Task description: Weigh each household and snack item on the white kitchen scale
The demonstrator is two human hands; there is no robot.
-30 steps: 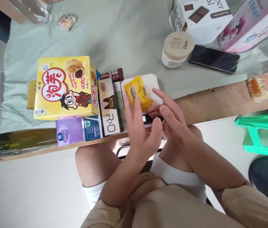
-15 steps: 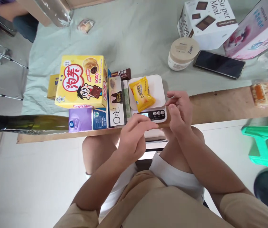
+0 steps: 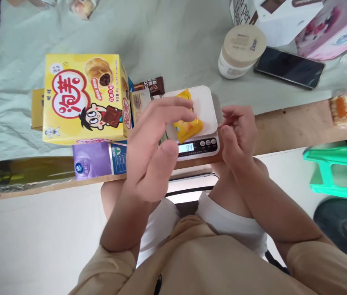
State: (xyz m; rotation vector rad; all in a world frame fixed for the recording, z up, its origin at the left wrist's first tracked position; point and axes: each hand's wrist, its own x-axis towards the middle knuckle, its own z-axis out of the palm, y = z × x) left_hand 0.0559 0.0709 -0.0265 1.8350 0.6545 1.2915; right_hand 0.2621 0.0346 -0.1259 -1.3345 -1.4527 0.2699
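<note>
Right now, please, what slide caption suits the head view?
Left hand over a yellow packet on a white scale, right hand beside it.

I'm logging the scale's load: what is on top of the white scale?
A yellow packet lies on the white scale. The left hand covers part of both; what lies behind it or inside the packet cannot be seen.

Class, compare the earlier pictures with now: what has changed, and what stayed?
The left hand drew back from the yellow packet, then rose forward and now partly hides it. The right hand moved off the scale's front corner to its right side. No new grip on anything shows. The packet stays on the scale, the phone beside the Dove jar.
</note>
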